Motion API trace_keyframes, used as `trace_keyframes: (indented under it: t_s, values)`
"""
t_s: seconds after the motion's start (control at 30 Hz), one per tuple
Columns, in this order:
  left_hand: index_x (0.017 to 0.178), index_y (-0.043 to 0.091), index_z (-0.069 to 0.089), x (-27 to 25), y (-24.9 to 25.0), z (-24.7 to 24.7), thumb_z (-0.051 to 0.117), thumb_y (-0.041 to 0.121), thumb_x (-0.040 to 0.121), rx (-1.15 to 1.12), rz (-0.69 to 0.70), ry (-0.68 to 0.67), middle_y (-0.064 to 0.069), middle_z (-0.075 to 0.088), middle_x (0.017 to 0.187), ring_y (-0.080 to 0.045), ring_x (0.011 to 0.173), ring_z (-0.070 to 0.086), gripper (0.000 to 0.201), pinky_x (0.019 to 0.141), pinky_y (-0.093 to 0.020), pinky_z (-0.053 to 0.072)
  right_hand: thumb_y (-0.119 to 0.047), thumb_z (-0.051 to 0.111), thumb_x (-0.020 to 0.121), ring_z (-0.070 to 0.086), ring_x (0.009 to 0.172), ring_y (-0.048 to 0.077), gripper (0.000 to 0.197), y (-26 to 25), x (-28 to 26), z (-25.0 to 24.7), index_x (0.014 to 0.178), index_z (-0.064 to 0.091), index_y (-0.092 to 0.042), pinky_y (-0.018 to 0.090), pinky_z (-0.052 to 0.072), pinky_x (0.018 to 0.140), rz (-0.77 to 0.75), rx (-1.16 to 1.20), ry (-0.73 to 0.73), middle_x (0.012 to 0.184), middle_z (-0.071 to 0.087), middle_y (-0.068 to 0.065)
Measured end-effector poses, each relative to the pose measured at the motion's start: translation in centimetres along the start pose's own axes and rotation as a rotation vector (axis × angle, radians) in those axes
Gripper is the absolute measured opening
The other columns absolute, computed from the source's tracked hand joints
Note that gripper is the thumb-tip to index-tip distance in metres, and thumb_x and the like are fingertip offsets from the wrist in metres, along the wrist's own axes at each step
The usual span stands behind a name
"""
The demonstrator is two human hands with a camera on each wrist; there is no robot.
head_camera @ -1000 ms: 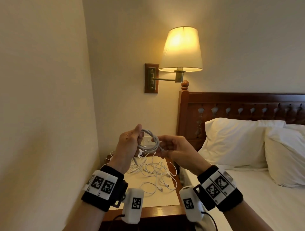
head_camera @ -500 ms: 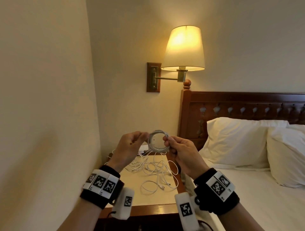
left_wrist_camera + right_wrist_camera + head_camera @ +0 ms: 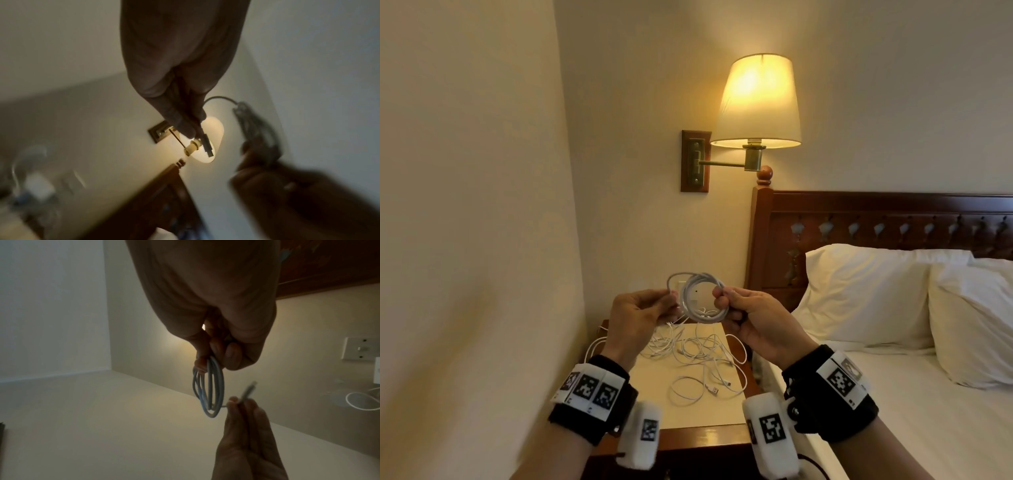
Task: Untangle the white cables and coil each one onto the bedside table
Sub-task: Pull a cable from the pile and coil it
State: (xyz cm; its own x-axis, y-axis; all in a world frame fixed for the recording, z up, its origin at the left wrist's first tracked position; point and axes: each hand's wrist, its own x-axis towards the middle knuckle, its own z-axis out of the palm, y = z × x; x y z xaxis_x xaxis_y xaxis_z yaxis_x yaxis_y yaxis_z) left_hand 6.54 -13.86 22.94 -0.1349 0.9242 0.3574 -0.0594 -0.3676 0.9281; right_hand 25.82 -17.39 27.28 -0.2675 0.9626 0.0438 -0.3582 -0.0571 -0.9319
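A small coil of white cable (image 3: 704, 320) hangs in the air above the bedside table (image 3: 688, 414). My right hand (image 3: 719, 298) pinches the coil's right side; in the right wrist view the right hand (image 3: 216, 353) grips the coil (image 3: 211, 389) edge-on. My left hand (image 3: 673, 297) pinches the cable's free end just left of the coil, with a short arc of cable rising between them. The left wrist view has the left hand (image 3: 185, 123) with the plug (image 3: 206, 146) sticking out past its fingertips. More white cables (image 3: 698, 356) lie tangled on the table.
A lit wall lamp (image 3: 756, 102) hangs above the table. The dark wooden headboard (image 3: 859, 222), white pillows (image 3: 876, 294) and the bed (image 3: 911, 428) lie to the right. A plain wall (image 3: 465, 240) closes in on the left. A wall socket (image 3: 362, 348) sits behind the table.
The coil passed from my left hand's grip to my right hand's pinch. My left hand has slid off to the free end and drawn it out to the left.
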Motion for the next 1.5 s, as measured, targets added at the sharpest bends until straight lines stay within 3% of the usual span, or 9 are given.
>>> trace_keyframes:
  t_s: [0.2, 0.37, 0.67, 0.77, 0.87, 1.13, 1.27, 1.4, 1.5]
  values:
    - [0.086, 0.004, 0.073, -1.0, 2.1, 2.1, 0.058, 0.011, 0.086, -0.563, -0.463, -0.254, -0.012, 0.071, 0.083, -0.023, 0.084, 0.067, 0.017, 0.076, -0.033, 0.057, -0.009, 0.042, 0.101, 0.036, 0.051, 0.006, 0.024, -0.2, 0.4, 0.2, 0.097, 0.063, 0.002, 0.015, 0.043, 0.047, -0.037, 0.016, 0.025, 0.068, 0.051, 0.003]
    - [0.09, 0.009, 0.071, -1.5, 2.8, 2.8, 0.054, 0.031, 0.091, -0.689, -0.579, -0.299, -0.007, 0.063, 0.083, -0.026, 0.101, 0.058, 0.027, 0.089, -0.047, 0.045, -0.01, 0.045, 0.101, 0.038, 0.053, 0.007, 0.024, 0.3, 1.1, -0.3, 0.098, 0.065, 0.003, 0.015, 0.039, 0.048, -0.077, -0.056, 0.09, 0.069, 0.053, 0.003]
    - [0.103, 0.003, 0.068, -1.8, 3.5, 4.0, 0.057, 0.017, 0.097, 0.089, -0.097, -0.139, -0.016, 0.074, 0.085, -0.023, 0.069, 0.074, 0.019, 0.06, -0.032, 0.061, -0.013, 0.047, 0.101, 0.04, 0.056, 0.009, 0.027, 0.3, 2.0, -0.6, 0.099, 0.067, 0.003, 0.021, 0.034, 0.056, -0.159, -0.103, 0.154, 0.069, 0.056, 0.003]
    - [0.085, 0.02, 0.065, -2.6, 3.5, 3.8, 0.048, 0.029, 0.102, 0.517, 0.149, -0.121, 0.0, 0.07, 0.061, -0.016, 0.048, 0.066, 0.025, 0.047, -0.03, 0.051, -0.014, 0.048, 0.1, 0.039, 0.056, 0.008, 0.026, -0.2, 2.3, -1.0, 0.098, 0.068, 0.002, 0.022, 0.033, 0.057, -0.187, -0.093, 0.195, 0.069, 0.056, 0.001]
    - [0.073, 0.03, 0.053, -3.4, 2.8, 3.3, 0.039, 0.039, 0.102, 0.898, 0.394, -0.09, 0.011, 0.053, 0.058, -0.008, 0.054, 0.051, 0.034, 0.055, -0.027, 0.035, -0.014, 0.047, 0.101, 0.039, 0.054, 0.006, 0.025, -1.5, 2.5, -1.5, 0.096, 0.067, 0.0, 0.02, 0.034, 0.056, -0.18, -0.062, 0.212, 0.069, 0.054, 0.001]
    - [0.079, 0.025, 0.053, -6.2, 0.3, 2.7, 0.032, 0.043, 0.102, 0.924, 0.599, -0.011, 0.012, 0.04, 0.049, -0.007, 0.041, 0.039, 0.036, 0.045, -0.015, 0.025, -0.014, 0.047, 0.102, 0.043, 0.048, 0.003, 0.025, -2.5, 3.7, -0.6, 0.096, 0.067, 0.0, 0.016, 0.037, 0.05, -0.157, -0.091, 0.239, 0.069, 0.055, 0.001]
    - [0.077, 0.028, 0.049, -7.7, -0.1, 3.3, 0.03, 0.044, 0.101, 0.763, 0.429, 0.012, 0.008, 0.042, 0.052, -0.011, 0.051, 0.043, 0.034, 0.047, -0.019, 0.026, -0.015, 0.046, 0.102, 0.045, 0.049, 0.002, 0.027, -2.4, 3.3, 0.3, 0.096, 0.068, -0.002, 0.017, 0.04, 0.054, -0.213, -0.142, 0.176, 0.067, 0.055, -0.001]
    - [0.074, 0.022, 0.059, -6.9, 0.7, 3.7, 0.037, 0.038, 0.103, 0.357, 0.047, -0.133, 0.01, 0.053, 0.067, -0.009, 0.068, 0.046, 0.039, 0.062, -0.024, 0.035, -0.016, 0.045, 0.102, 0.04, 0.058, 0.008, 0.028, -2.3, 2.4, 0.8, 0.097, 0.068, -0.002, 0.023, 0.033, 0.06, -0.282, -0.289, 0.044, 0.07, 0.054, 0.001]
    - [0.105, 0.036, 0.069, -5.6, 3.1, 2.4, 0.042, 0.06, 0.095, 0.314, -0.211, -0.391, 0.009, 0.064, 0.107, -0.018, 0.096, 0.057, 0.037, 0.077, -0.03, 0.043, -0.018, 0.045, 0.102, 0.043, 0.065, 0.012, 0.029, -2.5, 1.7, 0.5, 0.097, 0.07, -0.007, 0.024, 0.034, 0.061, -0.313, -0.506, 0.008, 0.073, 0.058, 0.0]
